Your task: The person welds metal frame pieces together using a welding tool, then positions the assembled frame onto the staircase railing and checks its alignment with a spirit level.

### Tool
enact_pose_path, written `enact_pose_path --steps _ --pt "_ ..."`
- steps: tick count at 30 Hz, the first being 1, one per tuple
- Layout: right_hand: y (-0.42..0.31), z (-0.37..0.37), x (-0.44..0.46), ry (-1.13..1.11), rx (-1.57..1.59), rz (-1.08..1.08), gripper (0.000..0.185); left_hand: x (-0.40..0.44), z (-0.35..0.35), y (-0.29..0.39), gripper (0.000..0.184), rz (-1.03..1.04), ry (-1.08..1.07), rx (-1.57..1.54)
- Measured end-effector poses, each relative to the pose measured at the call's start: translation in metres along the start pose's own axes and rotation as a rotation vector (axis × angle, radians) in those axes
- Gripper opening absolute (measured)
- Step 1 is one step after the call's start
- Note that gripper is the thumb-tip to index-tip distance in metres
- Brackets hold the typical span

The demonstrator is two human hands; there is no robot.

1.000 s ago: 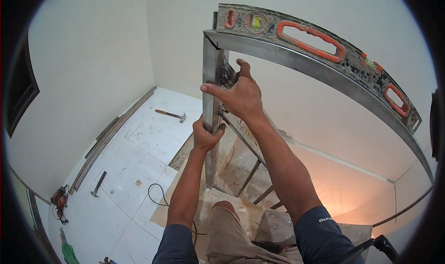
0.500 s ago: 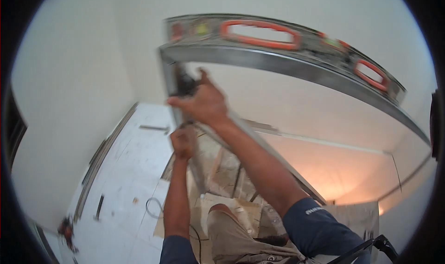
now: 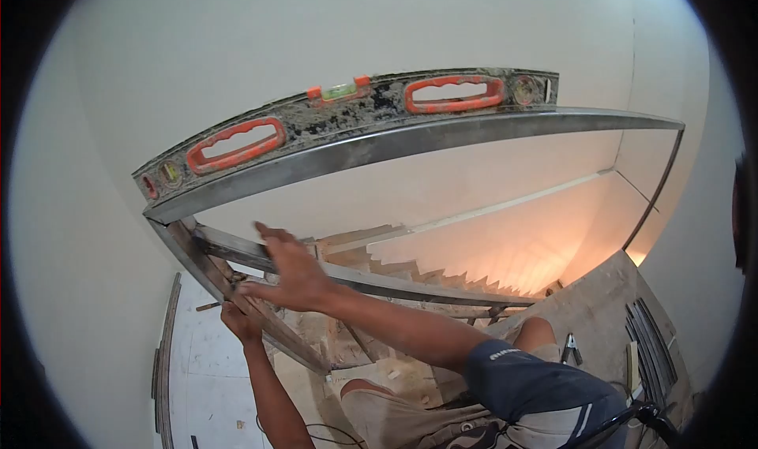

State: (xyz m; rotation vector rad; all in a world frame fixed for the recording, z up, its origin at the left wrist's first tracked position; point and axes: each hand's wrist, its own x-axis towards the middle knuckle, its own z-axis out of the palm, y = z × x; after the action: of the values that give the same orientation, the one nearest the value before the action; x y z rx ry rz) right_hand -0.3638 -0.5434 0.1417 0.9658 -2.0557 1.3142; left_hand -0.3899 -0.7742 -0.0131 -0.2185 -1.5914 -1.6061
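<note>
A long metal frame [image 3: 371, 147] of square tubing spans the head view. On its top rail lies a spirit level [image 3: 304, 124], dusty and dark, with orange-rimmed handle openings and a greenish vial. My left hand [image 3: 243, 324] is closed around the end post [image 3: 272, 323] at the frame's left, its fingertips partly hidden. Just above it, my right hand [image 3: 296, 274] is open, fingers spread, with its thumb close to the post and a small dark part there. Whether that thumb touches the post I cannot tell.
Beyond the frame a stepped staircase edge [image 3: 426, 275] runs down toward a warm light. At the right, a board [image 3: 608, 315] carries a clamp-like tool [image 3: 571, 349] and several dark metal strips [image 3: 651, 354]. A cable [image 3: 328, 432] lies below my hands.
My view has swung right, so the frame, level and both hands sit further left and lower in it. My left hand stays at the post; my right stays spread.
</note>
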Motion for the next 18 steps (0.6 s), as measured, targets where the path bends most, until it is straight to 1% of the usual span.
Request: enact_pose_path --steps 1,5,6,10,11,13,14,16,18 --pt "0.006 -0.011 -0.013 0.011 -0.013 0.02 0.1 -0.001 0.002 0.007 0.077 -0.019 -0.049 -0.052" --pt "0.049 -0.048 -0.074 0.057 -0.17 0.049 0.088 -0.003 0.007 0.012 0.077 0.03 0.028 -0.026" --pt "0.06 -0.059 -0.09 0.07 -0.229 0.063 0.085 -0.003 0.015 0.018 0.075 0.052 0.065 -0.074" --pt "0.088 -0.096 -0.146 0.159 -0.264 0.19 0.069 -0.002 0.008 0.012 0.072 0.058 0.043 -0.005" --pt "0.095 -0.101 -0.162 0.151 -0.261 0.194 0.069 0.0 0.0 -0.001 0.07 0.045 0.052 0.009" --pt "0.114 -0.112 -0.192 0.163 -0.316 0.266 0.065 -0.003 0.0 -0.004 0.068 0.027 0.071 0.023" --pt "0.118 -0.117 -0.206 0.154 -0.318 0.266 0.065 -0.003 0.009 0.007 0.066 0.039 0.08 -0.018" --pt "0.125 -0.126 -0.23 0.124 -0.351 0.389 0.064 -0.005 0.011 0.011 0.065 0.047 0.097 -0.06" --pt "0.129 -0.133 -0.25 0.12 -0.357 0.426 0.061 -0.004 0.004 0.009 0.064 0.037 0.045 0.008"
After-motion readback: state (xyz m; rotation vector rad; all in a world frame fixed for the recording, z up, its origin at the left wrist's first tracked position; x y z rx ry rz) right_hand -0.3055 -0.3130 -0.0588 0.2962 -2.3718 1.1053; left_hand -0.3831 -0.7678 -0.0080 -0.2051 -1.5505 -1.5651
